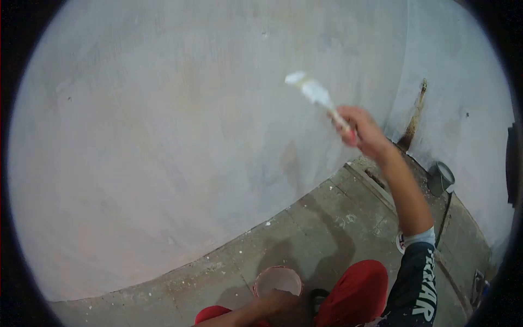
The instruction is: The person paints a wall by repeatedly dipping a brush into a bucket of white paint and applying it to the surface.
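A paintbrush (316, 92) with white-coated bristles is gripped by its handle in my right hand (362, 131), which is raised in front of the pale wall (190, 120). Its bristles point up and to the left, and some motion blur shows on the brush and hand. Low in the view, my left hand (279, 304) is closed over the near rim of a round paint bucket (278, 279) with a pinkish-white inside. Shadow and the angle hide most of that hand's fingers.
Paint-spotted floor tiles (305, 229) run along the wall's foot. A grey bucket (440, 179) stands by the right wall near a brown-stained strip (415, 117). My red-clad knee (357, 289) is beside the paint bucket. A dark object (512, 163) sits at the right edge.
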Demonstrator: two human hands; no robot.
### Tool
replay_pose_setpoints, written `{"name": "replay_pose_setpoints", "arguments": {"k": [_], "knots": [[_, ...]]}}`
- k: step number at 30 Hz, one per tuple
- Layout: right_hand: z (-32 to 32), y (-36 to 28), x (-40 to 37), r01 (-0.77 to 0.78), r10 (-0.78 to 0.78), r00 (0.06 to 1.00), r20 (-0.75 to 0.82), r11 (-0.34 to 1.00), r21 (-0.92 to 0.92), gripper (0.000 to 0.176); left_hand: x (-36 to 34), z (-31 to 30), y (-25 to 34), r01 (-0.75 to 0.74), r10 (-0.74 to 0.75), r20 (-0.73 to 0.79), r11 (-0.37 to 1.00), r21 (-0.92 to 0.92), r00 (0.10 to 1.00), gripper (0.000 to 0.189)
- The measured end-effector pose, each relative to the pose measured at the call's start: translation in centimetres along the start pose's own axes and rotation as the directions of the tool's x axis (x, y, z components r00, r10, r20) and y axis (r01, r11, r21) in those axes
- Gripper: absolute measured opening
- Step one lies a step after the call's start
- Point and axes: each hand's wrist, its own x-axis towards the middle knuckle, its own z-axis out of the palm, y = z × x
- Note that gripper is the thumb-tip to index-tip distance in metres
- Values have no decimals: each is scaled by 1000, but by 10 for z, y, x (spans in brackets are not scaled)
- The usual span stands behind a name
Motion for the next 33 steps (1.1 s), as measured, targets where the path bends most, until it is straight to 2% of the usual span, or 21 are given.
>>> {"name": "replay_pose_setpoints", "arguments": {"k": [4, 6, 7, 8, 9, 10, 11, 12, 13, 14, 15, 17, 18, 20, 21, 23, 24, 28, 30, 32, 33], "knots": [[-31, -66, 50, 114, -113, 993, -21, 990, 88, 22, 5, -19, -38, 28, -25, 30, 991, -129, 999, 36], [-31, -93, 73, 343, -344, 891, -295, 938, -55, 25, -4, -29, -64, 5, -3, 5, 826, -564, 1000, 43], [-33, -107, 85, 351, -350, 889, -296, 935, -52, 25, -18, -25, -75, -67, -42, -152, 761, -645, 988, 42], [-37, -120, 96, 377, -450, 832, -325, 888, -264, 28, -33, -17, -85, -155, -93, -298, 689, -708, 950, 41], [-40, -132, 110, 373, -548, 770, -326, 802, -467, 31, -48, -13, -92, -79, -280, -323, 632, -771, 904, 40], [-45, -139, 128, 369, -545, 773, -325, 803, -468, 31, -62, -8, -97, -15, -459, -323, 556, -831, 828, 39], [-49, -144, 149, 388, -713, 654, -253, 603, -697, 32, -77, -3, -102, 166, -632, -340, 603, -780, 697, 37], [-51, -146, 164, 353, -841, 526, -128, 353, -866, 34, -88, 4, -108, 351, -762, -377, 598, -720, 526, 37], [-44, -144, 170, 351, -840, 526, -130, 354, -867, 34, -93, 26, -121, 545, -798, -461, 603, -583, 389, 36], [-36, -139, 175, 304, -838, 541, -68, 270, -914, 33, -95, 51, -128, 720, -789, -558, 542, -433, 258, 36], [-30, -132, 176, 258, -827, 562, -5, 180, -949, 34, -95, 65, -127, 720, -790, -553, 542, -433, 263, 36], [-23, -96, 175, 268, -802, 597, -20, 223, -937, 34, -97, 81, -125, 801, -819, -563, 407, -440, 107, 31], [-17, -79, 168, 279, -779, 626, -32, 262, -924, 35, -100, 83, -127, 802, -822, -558, 406, -439, 111, 31], [-12, -50, 137, 171, -605, 793, -78, 343, -924, 36, -103, 84, -133, 609, -862, -507, 414, -676, 24, 29], [-15, -39, 127, 169, -603, 794, -75, 339, -926, 36, -103, 80, -133, 605, -862, -505, 417, -678, 28, 29], [-27, -22, 114, 127, -427, 901, -74, 422, -898, 34, -103, 73, -132, 582, -861, -509, 417, -698, 6, 25], [-34, -27, 113, 125, -426, 902, -73, 419, -899, 34, -101, 72, -134, 580, -861, -508, 418, -699, 9, 25], [-65, -88, 150, 207, -352, 930, 106, 265, -942, 32, -98, 69, -139, 625, -843, -539, 424, -656, 6, 23], [-54, -153, 165, 142, -264, 963, 50, 341, -929, 33, -98, 62, -137, 617, -834, -551, 430, -659, -8, 23], [-50, -202, 177, 96, -377, 926, -26, 301, -949, 36, -99, 56, -135, 591, -852, -523, 427, -685, 10, 23], [-24, -230, 167, -53, -317, 931, -182, 375, -925, 26, -99, 56, -135, 594, -853, -521, 424, -684, 9, 23]]}}
